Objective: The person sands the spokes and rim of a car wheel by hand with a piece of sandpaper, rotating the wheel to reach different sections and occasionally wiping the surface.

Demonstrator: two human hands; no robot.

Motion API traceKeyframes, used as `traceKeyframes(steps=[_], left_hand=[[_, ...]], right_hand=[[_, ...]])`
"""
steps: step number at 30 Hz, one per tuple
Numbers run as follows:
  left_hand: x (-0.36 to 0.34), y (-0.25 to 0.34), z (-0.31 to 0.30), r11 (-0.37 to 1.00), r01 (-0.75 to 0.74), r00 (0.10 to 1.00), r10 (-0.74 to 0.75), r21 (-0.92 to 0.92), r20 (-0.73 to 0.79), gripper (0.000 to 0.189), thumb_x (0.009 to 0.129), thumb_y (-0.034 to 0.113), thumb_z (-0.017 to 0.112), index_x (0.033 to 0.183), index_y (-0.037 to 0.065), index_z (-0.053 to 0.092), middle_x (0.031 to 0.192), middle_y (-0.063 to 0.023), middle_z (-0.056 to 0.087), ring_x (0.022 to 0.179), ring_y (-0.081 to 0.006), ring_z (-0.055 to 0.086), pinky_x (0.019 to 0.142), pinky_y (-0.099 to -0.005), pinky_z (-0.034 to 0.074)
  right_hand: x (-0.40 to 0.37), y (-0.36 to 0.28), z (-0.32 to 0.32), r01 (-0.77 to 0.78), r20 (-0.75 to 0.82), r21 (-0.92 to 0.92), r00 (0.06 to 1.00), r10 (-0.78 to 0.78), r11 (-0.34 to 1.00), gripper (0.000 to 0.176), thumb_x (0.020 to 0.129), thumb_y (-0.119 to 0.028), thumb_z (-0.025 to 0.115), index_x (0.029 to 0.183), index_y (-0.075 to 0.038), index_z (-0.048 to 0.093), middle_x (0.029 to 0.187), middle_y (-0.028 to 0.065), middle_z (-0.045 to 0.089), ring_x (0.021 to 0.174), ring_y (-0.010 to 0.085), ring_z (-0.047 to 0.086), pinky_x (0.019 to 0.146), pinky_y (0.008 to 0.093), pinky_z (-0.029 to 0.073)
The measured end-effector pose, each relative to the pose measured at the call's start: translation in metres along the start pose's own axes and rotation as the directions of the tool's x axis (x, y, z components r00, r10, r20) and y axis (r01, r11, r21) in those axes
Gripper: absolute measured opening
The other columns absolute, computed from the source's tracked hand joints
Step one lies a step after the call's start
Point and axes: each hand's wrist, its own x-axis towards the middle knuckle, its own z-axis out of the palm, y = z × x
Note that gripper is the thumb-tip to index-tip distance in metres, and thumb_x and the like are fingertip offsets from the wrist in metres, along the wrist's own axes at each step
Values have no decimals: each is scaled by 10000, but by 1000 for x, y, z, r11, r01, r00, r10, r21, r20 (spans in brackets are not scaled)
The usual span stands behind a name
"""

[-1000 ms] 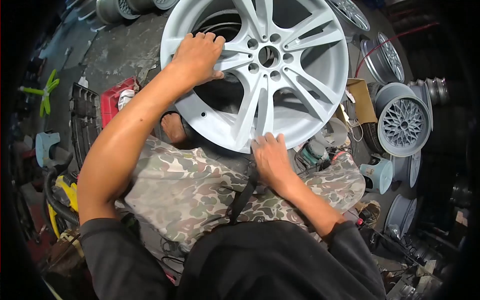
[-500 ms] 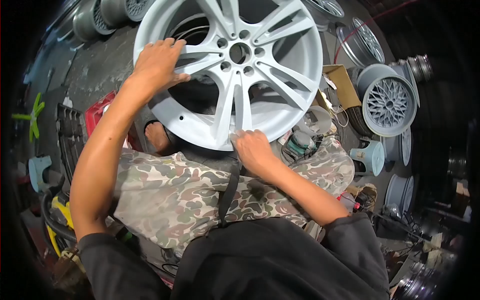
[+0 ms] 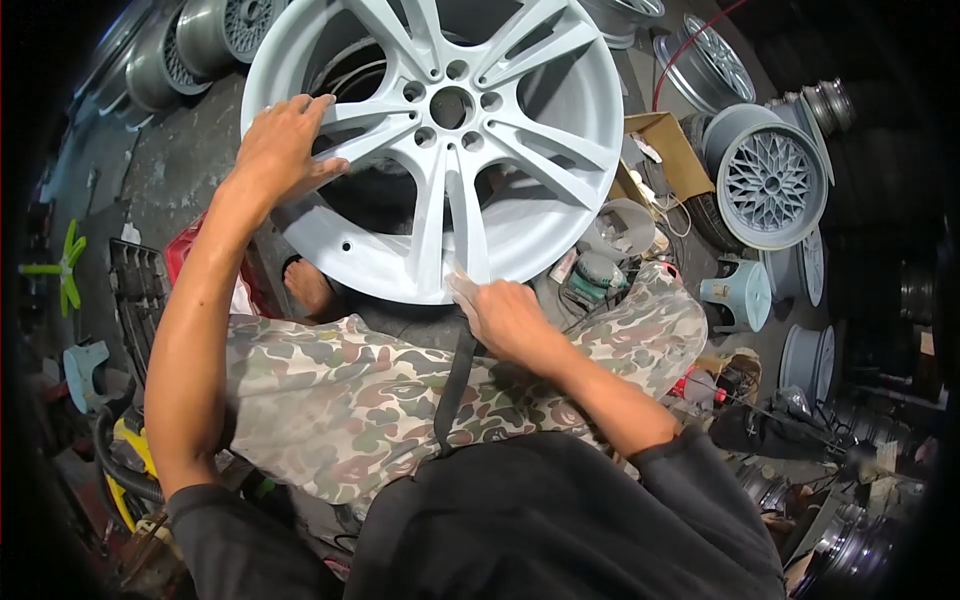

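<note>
A large pale grey alloy wheel (image 3: 432, 190) with paired spokes stands face-up before my knees, tilted toward me. My left hand (image 3: 280, 145) grips its left side, fingers over one spoke and thumb below the other spoke of that pair. At the near edge, my right hand (image 3: 505, 315) is closed with its fingertips at the foot of the lowest spoke pair, against the rim. Something thin and pale shows at those fingertips, too blurred to name. A small valve hole (image 3: 347, 246) lies in the rim to the left of them.
A mesh-spoked wheel (image 3: 772, 182) and a light blue stool (image 3: 738, 294) are at the right. An open cardboard box (image 3: 672, 160), a clear tub (image 3: 622, 229) and a green power sander (image 3: 598, 276) sit nearer. More wheels (image 3: 170, 62) line the upper left, near a red crate (image 3: 185, 245).
The wheel and surroundings have shifted left in view. My right fingertips have slid a little along the lowest spokes' foot, and the fingers are more bunched. My left hand keeps its hold.
</note>
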Motion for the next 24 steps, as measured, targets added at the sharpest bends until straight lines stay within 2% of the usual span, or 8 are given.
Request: traceKeyframes(steps=[4, 7, 12, 14, 16, 18, 19, 24], left_hand=[[0, 1, 4, 1000, 10, 999, -9, -19, 46, 797, 808, 340, 832, 1464, 38, 495, 1312, -179, 613, 1238, -377, 573, 1076, -468, 446], [0, -2, 5, 1000, 2, 1000, -2, -3, 31, 803, 813, 342, 827, 1473, 37, 487, 1348, -190, 601, 1269, -388, 557, 1096, -466, 437], [-6, 0, -3, 998, 4, 999, -1, -67, 45, 815, 810, 343, 829, 1484, 50, 479, 1382, -201, 587, 1294, -409, 539, 1114, -465, 428], [-4, 0, -2, 997, 16, 995, -9, -73, 101, 817, 806, 344, 834, 1483, 55, 479, 1392, -204, 583, 1298, -415, 535, 1120, -465, 426], [-1, 0, 2, 999, 15, 998, -12, -47, 60, 818, 794, 332, 845, 1474, 53, 487, 1377, -202, 589, 1287, -418, 539, 1114, -466, 429], [-2, 1, 4, 999, 13, 999, -10, -43, 51, 816, 787, 325, 850, 1467, 51, 493, 1360, -199, 596, 1276, -413, 546, 1105, -466, 434], [-2, -1, 3, 999, 18, 999, -16, -45, 38, 814, 779, 319, 856, 1460, 50, 500, 1343, -196, 604, 1264, -409, 553, 1096, -466, 440], [-5, -2, 4, 997, 1, 999, 2, -80, 37, 814, 772, 317, 862, 1450, 38, 508, 1298, -203, 617, 1240, -407, 569, 1075, -469, 453]], right_hand=[[1, 1, 4, -54, -25, -29, 998, 54, 998, 282, 1037, -244, 553, 1158, -36, 700, 727, 278, 668, 723, 482, 672, 672, 580, 524], [44, 15, 21, -50, 50, -140, 997, 57, 989, 321, 1048, -270, 527, 1241, -75, 693, 760, 273, 687, 732, 474, 679, 686, 576, 539], [5, -9, -8, -28, 81, -105, 996, 37, 994, 315, 1041, -266, 541, 1279, -123, 689, 762, 256, 691, 734, 464, 685, 693, 567, 543], [2, -8, -3, -74, 42, -144, 996, 80, 987, 325, 1030, -257, 555, 1292, -116, 685, 763, 264, 690, 738, 464, 689, 680, 556, 549], [28, 8, 13, 4, -46, -121, 999, -9, 993, 341, 1021, -254, 563, 1303, -99, 675, 766, 266, 692, 741, 465, 694, 673, 548, 562], [54, 2, 6, -77, 124, -176, 987, 100, 981, 273, 855, -111, 625, 1089, 10, 699, 774, 259, 709, 791, 429, 733, 716, 511, 588], [53, 2, 6, -70, 152, -227, 983, 106, 971, 303, 1012, -254, 572, 1199, -81, 734, 807, 244, 715, 790, 463, 703, 751, 539, 576], [1, -14, 0, -120, 67, 22, 991, 118, 993, 306, 1020, -267, 572, 1187, -74, 741, 848, 282, 706, 820, 503, 680, 805, 578, 542]])
